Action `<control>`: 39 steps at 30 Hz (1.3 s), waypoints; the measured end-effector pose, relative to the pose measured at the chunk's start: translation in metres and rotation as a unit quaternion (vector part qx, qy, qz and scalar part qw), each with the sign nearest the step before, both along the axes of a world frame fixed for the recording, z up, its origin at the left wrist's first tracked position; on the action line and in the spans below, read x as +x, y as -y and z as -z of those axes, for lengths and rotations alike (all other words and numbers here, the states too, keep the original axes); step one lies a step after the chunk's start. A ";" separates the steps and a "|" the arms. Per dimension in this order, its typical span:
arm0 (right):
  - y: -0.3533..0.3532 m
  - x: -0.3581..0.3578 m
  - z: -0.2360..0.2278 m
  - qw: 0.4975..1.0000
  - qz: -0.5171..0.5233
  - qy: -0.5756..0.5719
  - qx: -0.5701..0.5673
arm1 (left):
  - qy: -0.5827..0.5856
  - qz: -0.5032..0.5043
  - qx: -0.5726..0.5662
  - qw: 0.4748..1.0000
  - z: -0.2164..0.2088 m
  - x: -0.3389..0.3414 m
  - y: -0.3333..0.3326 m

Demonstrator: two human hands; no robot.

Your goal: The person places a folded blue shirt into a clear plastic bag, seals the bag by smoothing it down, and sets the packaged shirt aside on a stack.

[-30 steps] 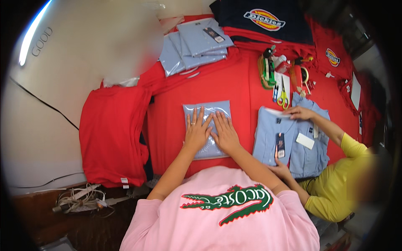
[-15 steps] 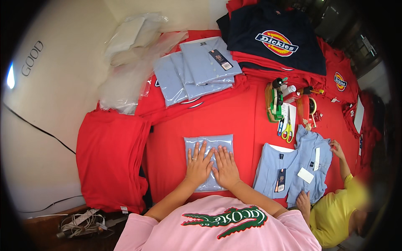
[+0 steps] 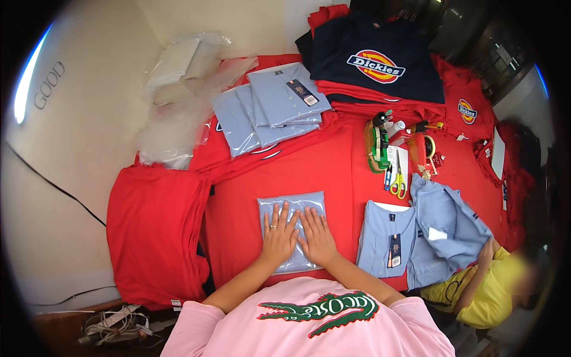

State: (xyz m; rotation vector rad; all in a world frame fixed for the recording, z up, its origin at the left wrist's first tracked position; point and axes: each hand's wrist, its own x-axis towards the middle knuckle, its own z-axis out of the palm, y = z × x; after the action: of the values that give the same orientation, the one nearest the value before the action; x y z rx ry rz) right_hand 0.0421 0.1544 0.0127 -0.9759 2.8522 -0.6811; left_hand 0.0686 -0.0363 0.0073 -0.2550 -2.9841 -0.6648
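Note:
A folded light blue shirt in a clear plastic bag (image 3: 291, 262) lies flat on the red-covered table in front of me. My left hand (image 3: 279, 235) rests flat on its left part, fingers stretched out, a ring on one finger. Beside it my right hand (image 3: 317, 238) presses flat on the right part, fingers extended, the thumbs close together. Neither hand grips anything. To the right lies a folded light blue shirt with a dark hang tag (image 3: 386, 241). Next to that, a person in yellow lifts the edge of an unfolded blue shirt (image 3: 452, 232).
Bagged blue shirts (image 3: 285, 95) are stacked at the back, beside clear plastic bags (image 3: 172, 128). Red garments (image 3: 151, 232) hang at the left. A navy shirt (image 3: 380, 41) tops the far pile. A green tape dispenser (image 3: 377, 149) and yellow-handled scissors (image 3: 398, 185) lie at the right.
The co-worker has raised and opened out the edge of the blue shirt at the right. My hands stay flat on the bagged shirt; the whole view has shifted slightly.

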 end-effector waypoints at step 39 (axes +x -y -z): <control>-0.106 -0.073 -0.208 0.887 0.014 0.323 -0.331 | 0.325 0.045 0.610 0.722 -0.092 -0.008 0.050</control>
State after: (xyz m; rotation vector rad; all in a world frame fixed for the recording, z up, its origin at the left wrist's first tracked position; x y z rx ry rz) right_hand -0.0313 0.2606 0.2203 -0.5665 2.0592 -1.6732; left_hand 0.0609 -0.0865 0.0993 -0.0402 -2.1733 -2.9231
